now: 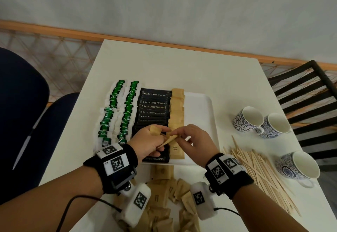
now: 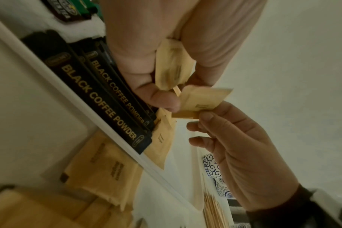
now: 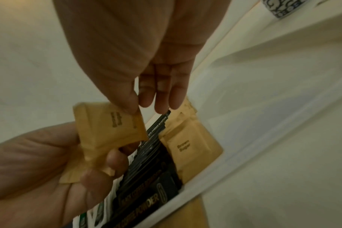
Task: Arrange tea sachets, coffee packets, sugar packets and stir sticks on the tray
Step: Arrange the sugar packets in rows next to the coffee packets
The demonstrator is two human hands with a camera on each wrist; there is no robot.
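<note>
Tea sachets (image 1: 116,111) in two rows at tray's (image 1: 200,107) left, black coffee packets (image 1: 153,107) next, brown sugar packets (image 1: 176,107) in a column beside them. Left hand (image 1: 147,144) grips several sugar packets above the tray's near end; right hand (image 1: 195,142) pinches one sugar packet (image 2: 201,100) from that bunch. Stir sticks (image 1: 259,175) lie loose on the table, right of the tray.

left hand (image 1: 147,141) hides the near coffee packets (image 1: 153,106) on the tray (image 1: 200,107) | loose sugar packets (image 1: 164,204) below the tray: partly under wrist cameras, cut by edge | cup print beside the tray: blurred
</note>
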